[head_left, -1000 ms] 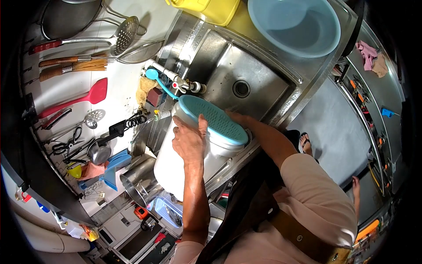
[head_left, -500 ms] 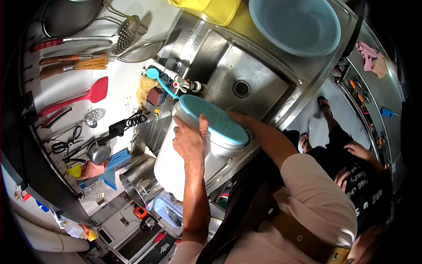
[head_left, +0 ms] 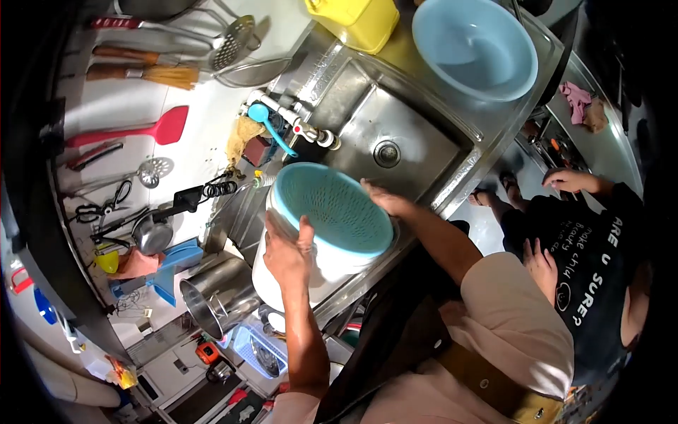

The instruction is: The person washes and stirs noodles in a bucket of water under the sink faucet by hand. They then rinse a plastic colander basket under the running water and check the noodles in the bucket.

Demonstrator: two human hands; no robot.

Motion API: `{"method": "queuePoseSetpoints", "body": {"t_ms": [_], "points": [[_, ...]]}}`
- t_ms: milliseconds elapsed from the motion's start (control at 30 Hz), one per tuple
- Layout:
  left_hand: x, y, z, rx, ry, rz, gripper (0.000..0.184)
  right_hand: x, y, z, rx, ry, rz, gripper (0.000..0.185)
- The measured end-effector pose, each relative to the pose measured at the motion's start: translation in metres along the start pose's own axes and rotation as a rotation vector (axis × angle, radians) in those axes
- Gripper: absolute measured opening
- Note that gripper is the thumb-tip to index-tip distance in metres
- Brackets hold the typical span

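Observation:
A light-blue colander point(head_left: 332, 205) sits in the mouth of a large white bucket point(head_left: 277, 272) beside the sink. My left hand point(head_left: 288, 258) lies against the bucket's near side, just under the colander's rim, with fingers stretched out and thumb raised. On the far side, my right hand point(head_left: 385, 199) is at the colander's rim, its fingers extended; whether they touch the rim I cannot tell. Neither hand is wrapped round anything. The steel sink basin point(head_left: 417, 134) with its drain is just beyond. A blue ladle-shaped utensil point(head_left: 272, 128) leans by the white tap point(head_left: 311, 132).
A pale-blue basin point(head_left: 477, 49) and a yellow jug point(head_left: 357, 25) stand past the sink. Utensils, including a red spatula point(head_left: 166, 127), hang on the wall. A steel pot point(head_left: 219, 293) stands left of the bucket. Another person point(head_left: 593, 261) stands close at right.
The bucket and colander have tipped so that more of the colander's inside shows. My right hand has come out from behind the rim, fingers now visible. The other person is closer.

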State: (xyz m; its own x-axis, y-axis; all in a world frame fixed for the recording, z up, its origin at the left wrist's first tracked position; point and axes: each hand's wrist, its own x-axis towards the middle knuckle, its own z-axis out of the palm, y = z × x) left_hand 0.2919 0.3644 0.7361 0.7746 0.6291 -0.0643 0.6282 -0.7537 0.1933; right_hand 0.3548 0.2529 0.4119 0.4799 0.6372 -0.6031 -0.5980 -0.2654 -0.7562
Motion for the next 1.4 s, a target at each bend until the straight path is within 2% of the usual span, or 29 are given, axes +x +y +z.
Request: {"method": "queuePoseSetpoints", "body": {"t_ms": [33,67,133,167,267,300,333,367,467,533,567,600,667,700,767,867,900,933,1100,1233,1400], "points": [[-0.006,-0.027,-0.012,-0.148,0.002,0.002,0.084,-0.005,-0.016,0.004,0.048,-0.044,0.119,0.089],[-0.012,-0.041,-0.018,-0.197,-0.019,-0.078,0.08,0.022,0.009,0.018,0.128,0.03,0.172,0.092],[-0.022,-0.068,-0.03,-0.317,-0.02,-0.099,0.08,-0.033,-0.051,0.022,0.028,-0.024,0.188,0.089],[-0.027,-0.084,-0.032,-0.326,-0.012,-0.134,0.078,-0.028,-0.039,0.029,0.154,-0.135,0.006,0.085],[-0.041,-0.139,-0.034,-0.437,-0.019,-0.22,0.069,0.04,0.024,0.041,0.034,-0.16,-0.146,0.08],[-0.045,-0.159,-0.037,-0.532,-0.04,-0.234,0.066,-0.005,-0.022,0.06,0.07,-0.024,-0.176,0.078],[-0.051,-0.178,-0.04,-0.628,-0.06,-0.246,0.062,-0.015,-0.034,0.073,-0.012,0.015,-0.167,0.078],[-0.059,-0.193,-0.045,-0.821,-0.048,-0.265,0.041,-0.023,-0.046,0.085,-0.093,0.055,-0.159,0.078],[-0.064,-0.277,-0.03,-0.983,-0.102,-0.447,0.041,-0.036,-0.072,0.122,-0.328,0.178,-0.148,0.077],[-0.066,-0.322,-0.014,-1.091,-0.1,-0.466,0.039,-0.036,-0.08,0.146,-0.476,0.268,-0.145,0.077],[-0.067,-0.343,-0.003,-1.155,-0.099,-0.485,0.039,-0.031,-0.078,0.158,-0.574,0.325,-0.213,0.076],[-0.07,-0.36,0.006,-1.219,-0.1,-0.508,0.038,-0.031,-0.081,0.169,-0.633,0.314,-0.164,0.074],[-0.074,-0.387,0.022,-1.179,-0.083,-0.607,0.039,-0.025,-0.09,0.197,-0.742,0.293,-0.068,0.07],[-0.079,-0.405,0.041,-1.162,-0.067,-0.66,0.039,-0.039,-0.101,0.216,-0.761,0.248,-0.147,0.057],[-0.09,-0.434,0.073,-1.171,-0.048,-0.736,0.039,-0.009,-0.078,0.237,-0.906,0.254,-0.117,0.049],[-0.099,-0.48,0.139,-1.301,-0.046,-0.674,0.038,0.002,-0.063,0.254,-1.021,0.235,-0.105,0.039],[-0.1,-0.497,0.165,-1.322,-0.062,-0.68,0.051,0.008,-0.057,0.257,-1.024,0.218,-0.098,0.038],[-0.102,-0.503,0.181,-1.308,-0.034,-0.688,0.05,0.016,-0.052,0.258,-1.026,0.201,-0.092,0.037],[-0.104,-0.498,0.195,-1.184,0.081,-0.733,0.048,0.036,-0.023,0.255,-1.021,0.206,-0.16,0.046],[-0.088,-0.515,0.223,-0.858,0.15,-0.73,0.06,0.033,-0.026,0.262,-1.06,0.236,-0.128,0.051],[-0.082,-0.516,0.225,-0.787,0.072,-0.828,0.059,0.033,-0.028,0.252,-1.102,0.086,-0.176,0.064]]}}
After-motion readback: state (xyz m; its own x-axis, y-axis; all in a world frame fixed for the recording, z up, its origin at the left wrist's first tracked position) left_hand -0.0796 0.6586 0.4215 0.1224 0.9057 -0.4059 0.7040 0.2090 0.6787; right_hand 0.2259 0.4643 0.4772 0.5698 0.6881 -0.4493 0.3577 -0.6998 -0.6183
